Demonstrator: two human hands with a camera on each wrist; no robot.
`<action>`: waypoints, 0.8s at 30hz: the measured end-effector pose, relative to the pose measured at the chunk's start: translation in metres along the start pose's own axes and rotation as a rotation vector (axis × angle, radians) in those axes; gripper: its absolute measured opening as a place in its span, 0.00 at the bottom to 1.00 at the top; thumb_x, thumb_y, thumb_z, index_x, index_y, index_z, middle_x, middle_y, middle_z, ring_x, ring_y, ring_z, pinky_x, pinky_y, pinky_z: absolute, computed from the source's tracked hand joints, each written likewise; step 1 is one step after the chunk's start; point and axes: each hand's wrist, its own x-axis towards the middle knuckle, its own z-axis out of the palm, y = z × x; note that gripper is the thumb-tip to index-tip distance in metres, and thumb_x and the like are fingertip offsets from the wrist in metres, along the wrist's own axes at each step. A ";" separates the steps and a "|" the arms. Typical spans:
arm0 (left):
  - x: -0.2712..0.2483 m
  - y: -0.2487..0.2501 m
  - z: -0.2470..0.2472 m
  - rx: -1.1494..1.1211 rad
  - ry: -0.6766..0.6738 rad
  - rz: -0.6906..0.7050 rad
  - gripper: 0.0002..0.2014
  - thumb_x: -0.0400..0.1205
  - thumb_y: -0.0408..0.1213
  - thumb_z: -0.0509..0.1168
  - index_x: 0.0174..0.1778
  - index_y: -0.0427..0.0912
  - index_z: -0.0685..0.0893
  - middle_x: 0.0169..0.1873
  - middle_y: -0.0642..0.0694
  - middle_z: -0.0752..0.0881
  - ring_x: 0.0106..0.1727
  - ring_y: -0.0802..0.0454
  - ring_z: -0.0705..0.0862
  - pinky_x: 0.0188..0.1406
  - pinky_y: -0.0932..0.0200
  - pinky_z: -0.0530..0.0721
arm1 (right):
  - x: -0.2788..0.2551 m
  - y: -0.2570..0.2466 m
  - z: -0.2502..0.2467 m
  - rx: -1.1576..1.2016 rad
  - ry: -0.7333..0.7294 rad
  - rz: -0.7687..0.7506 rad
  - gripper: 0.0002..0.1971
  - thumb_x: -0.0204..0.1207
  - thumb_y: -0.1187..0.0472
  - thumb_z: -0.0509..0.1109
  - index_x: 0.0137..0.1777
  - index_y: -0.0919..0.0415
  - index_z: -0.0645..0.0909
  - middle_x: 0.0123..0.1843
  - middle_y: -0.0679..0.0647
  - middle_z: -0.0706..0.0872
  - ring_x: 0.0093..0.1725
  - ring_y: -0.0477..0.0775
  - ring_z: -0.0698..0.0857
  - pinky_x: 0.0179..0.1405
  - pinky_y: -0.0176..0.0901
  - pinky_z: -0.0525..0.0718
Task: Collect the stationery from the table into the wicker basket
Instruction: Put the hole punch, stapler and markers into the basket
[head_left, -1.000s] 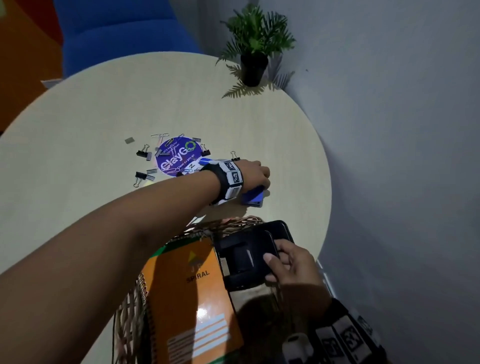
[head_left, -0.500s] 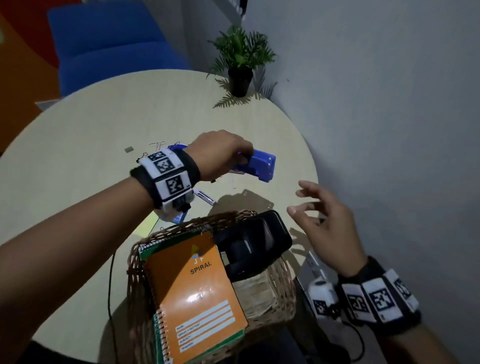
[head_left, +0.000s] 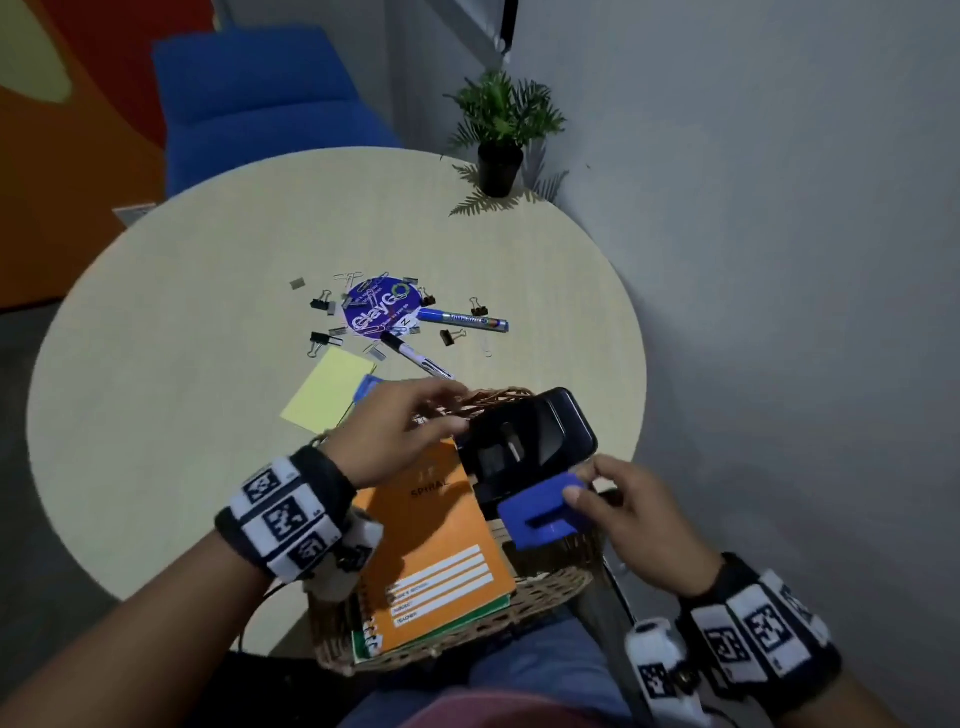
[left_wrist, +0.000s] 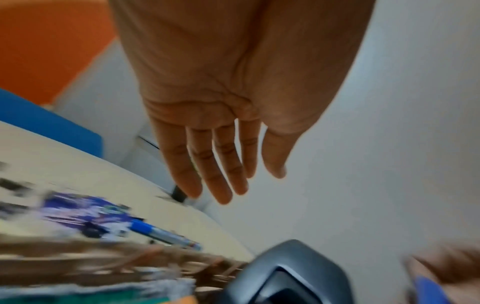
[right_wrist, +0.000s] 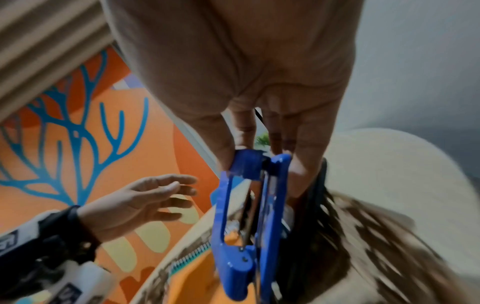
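Note:
My right hand pinches a blue stapler by one end, just above the right side of the wicker basket. In the right wrist view the stapler hangs down from the fingertips. My left hand hovers open over the basket's far left rim and holds nothing; its straight fingers show in the left wrist view. An orange spiral notebook and a black hole punch lie in the basket.
On the round table lie a purple round label, a blue marker, a black marker, a yellow note pad, and several binder clips and paper clips. A potted plant stands at the far edge, by the wall.
The stapler has passed from my left hand to my right, which now holds it over the basket. My left hand has let go and opened.

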 end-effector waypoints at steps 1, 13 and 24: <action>-0.005 -0.012 -0.007 -0.014 0.082 -0.055 0.16 0.80 0.41 0.68 0.64 0.49 0.82 0.52 0.53 0.88 0.52 0.58 0.86 0.49 0.67 0.82 | -0.002 0.011 0.006 -0.020 -0.001 0.051 0.12 0.70 0.42 0.67 0.39 0.50 0.78 0.40 0.55 0.87 0.41 0.60 0.87 0.47 0.67 0.85; -0.046 -0.118 -0.021 0.476 0.144 -0.436 0.19 0.81 0.42 0.66 0.68 0.43 0.81 0.68 0.40 0.81 0.66 0.41 0.81 0.64 0.48 0.79 | 0.004 0.022 0.043 -0.467 0.113 0.175 0.05 0.76 0.52 0.67 0.41 0.51 0.76 0.40 0.52 0.87 0.42 0.57 0.84 0.41 0.50 0.84; -0.017 -0.109 -0.044 0.464 0.155 -0.458 0.14 0.81 0.50 0.64 0.57 0.49 0.87 0.52 0.45 0.91 0.52 0.44 0.87 0.50 0.52 0.85 | 0.006 0.007 0.025 -0.684 0.158 0.144 0.14 0.74 0.46 0.68 0.57 0.49 0.79 0.57 0.47 0.85 0.51 0.56 0.85 0.42 0.46 0.79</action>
